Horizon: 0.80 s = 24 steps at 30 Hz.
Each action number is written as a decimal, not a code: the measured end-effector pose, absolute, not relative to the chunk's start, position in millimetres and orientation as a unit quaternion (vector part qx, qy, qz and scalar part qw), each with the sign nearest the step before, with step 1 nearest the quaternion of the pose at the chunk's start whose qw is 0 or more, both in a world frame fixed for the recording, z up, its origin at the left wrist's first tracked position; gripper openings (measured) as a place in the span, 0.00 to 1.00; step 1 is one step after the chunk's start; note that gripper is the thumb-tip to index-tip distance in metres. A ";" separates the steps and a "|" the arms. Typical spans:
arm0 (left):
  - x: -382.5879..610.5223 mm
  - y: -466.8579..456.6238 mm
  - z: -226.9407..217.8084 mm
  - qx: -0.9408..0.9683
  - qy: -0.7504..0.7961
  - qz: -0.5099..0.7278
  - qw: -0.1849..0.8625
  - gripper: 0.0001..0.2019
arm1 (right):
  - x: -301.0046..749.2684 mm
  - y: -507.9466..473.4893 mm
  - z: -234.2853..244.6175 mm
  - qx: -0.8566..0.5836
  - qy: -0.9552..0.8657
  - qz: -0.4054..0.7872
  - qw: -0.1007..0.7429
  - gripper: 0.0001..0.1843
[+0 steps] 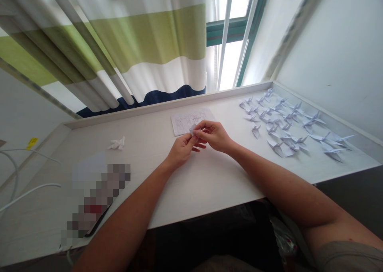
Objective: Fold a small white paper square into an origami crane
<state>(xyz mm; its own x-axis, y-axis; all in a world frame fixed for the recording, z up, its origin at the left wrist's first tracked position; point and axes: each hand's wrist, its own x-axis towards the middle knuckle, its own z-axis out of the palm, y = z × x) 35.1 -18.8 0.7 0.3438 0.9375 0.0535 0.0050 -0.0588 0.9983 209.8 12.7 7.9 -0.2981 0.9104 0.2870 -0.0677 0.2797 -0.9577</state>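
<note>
Between my two hands is a small folded piece of white paper [193, 129], held above the middle of the table. My left hand [182, 149] pinches its lower side with thumb and fingers. From the right, my right hand [216, 135] grips the same paper between thumb and forefinger. Its other fingers are curled, and part of the paper is hidden behind the fingertips. Just beyond the hands lies a flat sheet with printing and handwriting [182, 122]. Several folded white paper cranes [281, 124] stand in a group at the right of the table.
Crumpled white tissue [117, 143] lies at the left. A blurred-out phone-like object [101, 196] rests nearer the front left, by a pale sheet [88, 166]. White cables [32, 192] cross the left edge. A raised rim [167, 104] runs along the back, below a striped curtain [149, 36].
</note>
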 end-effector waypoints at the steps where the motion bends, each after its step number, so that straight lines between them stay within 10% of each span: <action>1: 35.4 -18.7 0.6 0.600 0.389 0.414 0.563 0.28 | 209.4 12.5 7.7 -0.328 -0.635 0.493 0.496 0.18; 24: 20.0 -8.4 7.5 0.605 0.397 0.536 0.434 0.14 | 210.4 12.0 4.8 -0.321 -0.665 0.458 0.494 0.14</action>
